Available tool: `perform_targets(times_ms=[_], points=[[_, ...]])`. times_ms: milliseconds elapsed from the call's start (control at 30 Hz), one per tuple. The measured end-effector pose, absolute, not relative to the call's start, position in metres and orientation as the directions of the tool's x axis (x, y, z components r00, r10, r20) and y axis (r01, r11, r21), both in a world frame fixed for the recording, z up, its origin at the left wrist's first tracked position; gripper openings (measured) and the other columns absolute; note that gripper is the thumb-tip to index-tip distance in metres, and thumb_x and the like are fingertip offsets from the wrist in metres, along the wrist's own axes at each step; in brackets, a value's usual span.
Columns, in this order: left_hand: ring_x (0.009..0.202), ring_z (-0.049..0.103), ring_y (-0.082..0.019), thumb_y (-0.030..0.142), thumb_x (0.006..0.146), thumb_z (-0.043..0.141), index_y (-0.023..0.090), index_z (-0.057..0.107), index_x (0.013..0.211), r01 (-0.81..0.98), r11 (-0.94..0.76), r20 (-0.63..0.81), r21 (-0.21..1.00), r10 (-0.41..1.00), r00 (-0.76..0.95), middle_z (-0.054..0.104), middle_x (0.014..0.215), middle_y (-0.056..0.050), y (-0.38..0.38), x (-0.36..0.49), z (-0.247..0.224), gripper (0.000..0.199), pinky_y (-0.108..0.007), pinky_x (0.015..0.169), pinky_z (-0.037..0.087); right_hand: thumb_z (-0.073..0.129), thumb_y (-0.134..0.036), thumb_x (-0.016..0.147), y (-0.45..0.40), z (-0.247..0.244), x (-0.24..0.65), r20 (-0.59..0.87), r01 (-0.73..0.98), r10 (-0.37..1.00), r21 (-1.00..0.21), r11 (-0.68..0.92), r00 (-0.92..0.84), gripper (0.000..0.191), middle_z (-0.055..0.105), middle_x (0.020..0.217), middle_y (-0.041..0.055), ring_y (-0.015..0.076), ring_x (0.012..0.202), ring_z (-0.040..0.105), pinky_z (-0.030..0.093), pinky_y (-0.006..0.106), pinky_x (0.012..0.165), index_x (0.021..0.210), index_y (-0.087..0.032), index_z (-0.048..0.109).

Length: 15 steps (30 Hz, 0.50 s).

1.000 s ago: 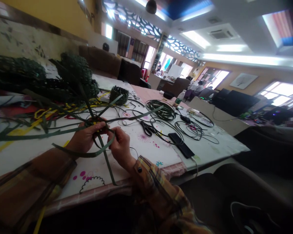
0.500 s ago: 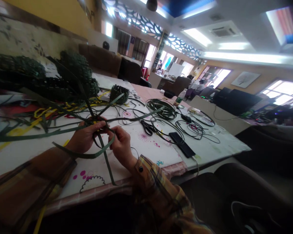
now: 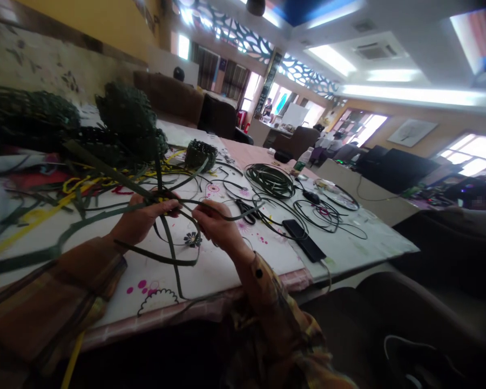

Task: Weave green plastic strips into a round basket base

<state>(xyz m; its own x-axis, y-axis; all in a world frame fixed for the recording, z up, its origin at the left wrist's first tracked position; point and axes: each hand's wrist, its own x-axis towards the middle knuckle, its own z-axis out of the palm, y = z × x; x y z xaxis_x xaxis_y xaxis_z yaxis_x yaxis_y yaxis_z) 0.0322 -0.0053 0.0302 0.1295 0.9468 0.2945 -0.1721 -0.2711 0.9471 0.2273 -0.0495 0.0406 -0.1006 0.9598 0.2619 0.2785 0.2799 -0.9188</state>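
My left hand (image 3: 143,216) is closed around the crossing point of several dark green flat strips (image 3: 168,263), where a bit of yellow shows. The strips' long ends fan out in all directions, some over the table and one far to the left. To the right, my right hand (image 3: 216,224) pinches one green strip between thumb and fingers, a short way from the crossing. That strip curves down and loops back below my left hand. Below, between the hands, a small dark flower shape (image 3: 193,239) shows on the white tablecloth.
Black scissors (image 3: 247,212) lie right of my hands, near a coil of green strip (image 3: 270,181) and a black phone (image 3: 303,240). A small woven basket (image 3: 201,155) stands behind. Large green woven pieces (image 3: 125,116) and yellow strips (image 3: 44,216) fill the left. A bottle (image 3: 302,161) stands farther back.
My right hand has moved right, away from my left, drawing the green strip along. The flower shape between the hands has come into sight. My left hand keeps its hold.
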Motion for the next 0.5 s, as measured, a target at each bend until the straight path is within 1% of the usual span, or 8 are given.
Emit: perform_targets(times_ms=[67, 100, 200, 267, 367, 433, 500], points=[[0.074, 0.073, -0.026, 0.045, 0.07, 0.096, 0.03, 0.085, 0.083, -0.151, -0.283, 0.302, 0.947, 0.946, 0.116, 0.08, 0.079, -0.001, -0.008, 0.032, 0.034, 0.023, -0.041, 0.073, 0.063, 0.064, -0.024, 0.09, -0.051, 0.051, 0.227, 0.35, 0.479, 0.932, -0.804, 0.351, -0.095, 0.027, 0.051, 0.058, -0.0058, 0.0111, 0.057, 0.046, 0.033, 0.025, 0.055, 0.067, -0.023, 0.052], [0.076, 0.073, -0.027, 0.045, 0.068, 0.097, 0.032, 0.084, 0.083, -0.153, -0.273, 0.29, 0.95, 0.952, 0.1, 0.08, 0.08, 0.0, -0.009, 0.032, 0.034, 0.023, -0.041, 0.074, 0.063, 0.065, -0.021, 0.09, -0.052, 0.057, 0.225, 0.374, 0.573, 0.922, -0.737, 0.359, -0.096, 0.028, 0.052, 0.06, -0.0048, 0.0118, 0.06, 0.047, 0.033, 0.026, 0.058, 0.066, -0.023, 0.05], [0.091, 0.077, -0.03, 0.036, 0.063, 0.101, 0.034, 0.081, 0.085, -0.219, -0.23, 0.241, 0.948, 0.97, 0.023, 0.08, 0.082, 0.002, -0.008, 0.034, 0.028, 0.03, -0.04, 0.076, 0.06, 0.065, -0.018, 0.092, -0.057, 0.068, 0.213, 0.38, 0.784, 0.923, -0.55, 0.286, -0.07, 0.03, 0.058, 0.065, -0.0012, 0.0142, 0.065, 0.048, 0.03, 0.03, 0.064, 0.066, -0.022, 0.052], [0.096, 0.077, -0.03, 0.034, 0.067, 0.101, 0.032, 0.08, 0.088, -0.249, -0.24, 0.244, 0.938, 0.97, -0.014, 0.08, 0.083, 0.004, -0.005, 0.035, 0.022, 0.03, -0.039, 0.076, 0.059, 0.064, -0.021, 0.097, -0.06, 0.072, 0.202, 0.357, 0.863, 0.933, -0.46, 0.207, -0.034, 0.026, 0.063, 0.07, 0.0018, 0.0164, 0.066, 0.05, 0.027, 0.032, 0.064, 0.071, -0.022, 0.059], [0.087, 0.075, -0.025, 0.036, 0.074, 0.098, 0.026, 0.08, 0.09, -0.239, -0.269, 0.267, 0.933, 0.963, -0.042, 0.08, 0.082, 0.002, -0.002, 0.037, 0.017, 0.025, -0.036, 0.073, 0.058, 0.06, -0.024, 0.102, -0.066, 0.071, 0.187, 0.344, 0.923, 0.939, -0.366, 0.117, 0.017, 0.019, 0.07, 0.077, 0.0055, 0.0191, 0.069, 0.055, 0.025, 0.034, 0.064, 0.085, -0.022, 0.068], [0.082, 0.073, -0.022, 0.034, 0.077, 0.095, 0.023, 0.08, 0.09, -0.235, -0.284, 0.275, 0.93, 0.959, -0.069, 0.079, 0.08, 0.002, -0.003, 0.038, 0.017, 0.023, -0.033, 0.072, 0.057, 0.057, -0.022, 0.104, -0.072, 0.069, 0.179, 0.335, 0.943, 0.942, -0.316, 0.099, 0.013, 0.017, 0.073, 0.081, 0.0072, 0.0205, 0.07, 0.06, 0.026, 0.034, 0.064, 0.094, -0.022, 0.071], [0.084, 0.073, -0.021, 0.031, 0.077, 0.095, 0.024, 0.079, 0.086, -0.237, -0.296, 0.282, 0.925, 0.955, -0.091, 0.077, 0.076, 0.004, -0.005, 0.038, 0.019, 0.02, -0.031, 0.073, 0.055, 0.054, -0.019, 0.104, -0.079, 0.066, 0.172, 0.318, 0.957, 0.947, -0.262, 0.127, -0.039, 0.018, 0.076, 0.084, 0.0088, 0.0224, 0.073, 0.065, 0.029, 0.034, 0.065, 0.102, -0.021, 0.072]])
